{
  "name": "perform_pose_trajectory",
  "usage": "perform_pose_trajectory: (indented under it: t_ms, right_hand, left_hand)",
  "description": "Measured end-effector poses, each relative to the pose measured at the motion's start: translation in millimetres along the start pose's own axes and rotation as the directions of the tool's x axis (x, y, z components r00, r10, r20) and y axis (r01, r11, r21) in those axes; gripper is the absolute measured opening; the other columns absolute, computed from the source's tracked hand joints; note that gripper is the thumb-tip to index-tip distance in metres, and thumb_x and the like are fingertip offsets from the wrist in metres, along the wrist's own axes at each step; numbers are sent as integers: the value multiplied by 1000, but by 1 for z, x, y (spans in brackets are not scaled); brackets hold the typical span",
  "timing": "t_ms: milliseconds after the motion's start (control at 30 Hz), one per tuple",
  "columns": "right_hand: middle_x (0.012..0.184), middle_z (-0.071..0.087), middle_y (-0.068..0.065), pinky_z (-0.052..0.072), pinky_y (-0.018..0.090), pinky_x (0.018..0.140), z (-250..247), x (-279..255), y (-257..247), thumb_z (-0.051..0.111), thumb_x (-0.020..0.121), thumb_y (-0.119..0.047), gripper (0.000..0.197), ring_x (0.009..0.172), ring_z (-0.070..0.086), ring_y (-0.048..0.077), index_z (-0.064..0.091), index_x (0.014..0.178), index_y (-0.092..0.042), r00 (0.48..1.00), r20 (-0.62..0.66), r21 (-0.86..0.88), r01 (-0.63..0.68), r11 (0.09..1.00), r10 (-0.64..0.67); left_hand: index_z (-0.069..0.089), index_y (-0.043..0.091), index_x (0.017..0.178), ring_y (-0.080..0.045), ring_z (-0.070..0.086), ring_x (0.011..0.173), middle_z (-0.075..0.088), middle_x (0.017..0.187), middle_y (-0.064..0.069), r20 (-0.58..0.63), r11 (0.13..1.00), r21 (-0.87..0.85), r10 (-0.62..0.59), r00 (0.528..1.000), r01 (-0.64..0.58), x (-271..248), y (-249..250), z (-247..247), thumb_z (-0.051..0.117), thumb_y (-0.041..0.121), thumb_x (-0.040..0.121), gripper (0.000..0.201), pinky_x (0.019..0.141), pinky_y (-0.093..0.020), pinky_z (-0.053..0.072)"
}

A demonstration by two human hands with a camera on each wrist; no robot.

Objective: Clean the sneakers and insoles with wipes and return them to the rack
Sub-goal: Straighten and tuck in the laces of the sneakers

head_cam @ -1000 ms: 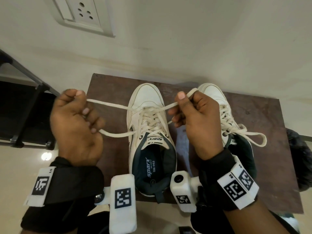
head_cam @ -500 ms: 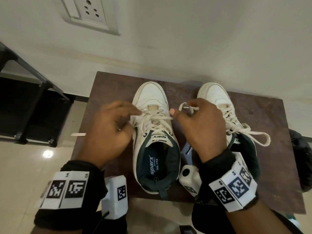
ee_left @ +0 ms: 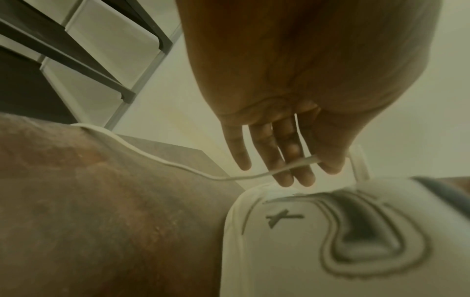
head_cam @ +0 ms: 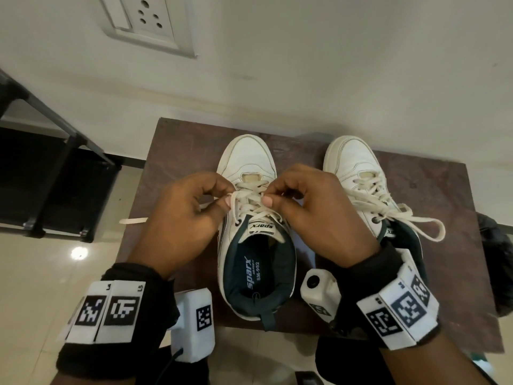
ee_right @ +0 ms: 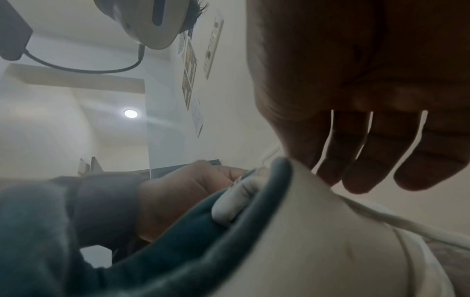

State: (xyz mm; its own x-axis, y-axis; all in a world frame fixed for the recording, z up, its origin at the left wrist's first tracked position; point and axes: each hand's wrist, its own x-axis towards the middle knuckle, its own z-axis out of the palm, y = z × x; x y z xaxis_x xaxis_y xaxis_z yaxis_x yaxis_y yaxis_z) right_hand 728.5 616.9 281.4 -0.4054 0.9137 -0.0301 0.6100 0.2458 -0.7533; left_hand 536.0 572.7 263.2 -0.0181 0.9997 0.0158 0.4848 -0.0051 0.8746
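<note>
Two white sneakers with dark green linings stand side by side on a brown stool [head_cam: 458, 195], toes toward the wall. Over the left sneaker [head_cam: 247, 159] both hands work its cream lace [head_cam: 245, 202]. My left hand [head_cam: 219, 201] pinches the lace between thumb and fingers; a loose end [head_cam: 133, 220] trails left across the stool, seen as a thin cord [ee_left: 162, 160] in the left wrist view. My right hand [head_cam: 270, 197] pinches the lace from the other side. The right sneaker [head_cam: 352, 162] sits with its lace tied in a bow [head_cam: 416, 220].
A black metal shoe rack [head_cam: 50, 173] stands on the tiled floor to the left. The white wall with a socket plate [head_cam: 147, 20] is right behind the stool. A dark bag [head_cam: 497, 262] lies by the stool's right edge.
Both hands, which held the lace ends stretched wide apart, have come together over the left sneaker's tongue, and the lace ends have gone slack.
</note>
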Motion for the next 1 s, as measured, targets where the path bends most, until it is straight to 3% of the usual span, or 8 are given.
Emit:
perform_pose_trajectory:
  t_ms: [100,167,367,533,733,867,1000]
  right_hand:
    - [95,61,-15,44,19,78,-2,-1,1,65,85,-34,17,87,55,-2,67,101,-29,994,103,-38,-31,999,35]
    - [95,59,-16,41,15,76,-1,-1,1,65,85,-33,16,87,54,-3,68,100,-28,993,111,-66,-26,998,33]
    - [80,67,-11,51,34,74,-4,-2,1,63,86,-23,6,79,61,4,68,84,-21,998,-69,39,-8,999,11]
    - [71,66,-11,51,31,64,-4,-2,-2,62,86,-22,6,68,61,6,67,81,-21,979,-204,132,52,990,-24]
    - [66,62,-10,46,23,58,-10,-1,4,63,86,-18,10,61,57,8,66,77,-17,950,-312,153,49,987,2]
    - [59,61,-1,44,29,53,-16,1,15,62,79,-16,14,55,53,12,66,68,-10,900,-425,170,-25,985,96]
    - [58,61,-2,47,36,59,-16,5,26,58,75,-22,16,59,55,15,66,66,-12,888,-407,116,-181,977,213]
  left_hand:
    - [64,34,84,2,62,83,68,82,16,2,999,-37,8,1000,-7,0,6,0,59,18,80,17,74,-5,44]
    - [65,33,84,1,62,82,69,82,15,22,999,-44,11,1000,-10,-1,6,-1,59,20,80,15,73,-6,44]
    - [68,27,84,2,62,80,67,80,17,-70,999,-20,42,997,-43,-1,9,0,60,22,82,9,71,-7,44]
    - [71,12,93,-9,60,73,65,79,6,-260,986,73,163,952,-149,1,8,-2,59,19,88,14,68,-18,46]
    - [72,4,92,-13,58,70,64,78,0,-356,961,202,251,900,-188,2,8,-2,61,9,90,12,67,-23,46]
    - [72,8,96,-15,59,70,64,79,2,-424,969,235,174,889,-77,0,-2,-7,61,13,90,14,67,-28,49]
    - [73,16,91,-23,59,67,67,75,-2,-443,927,305,-65,894,219,0,-10,-3,56,30,86,22,68,-36,49]
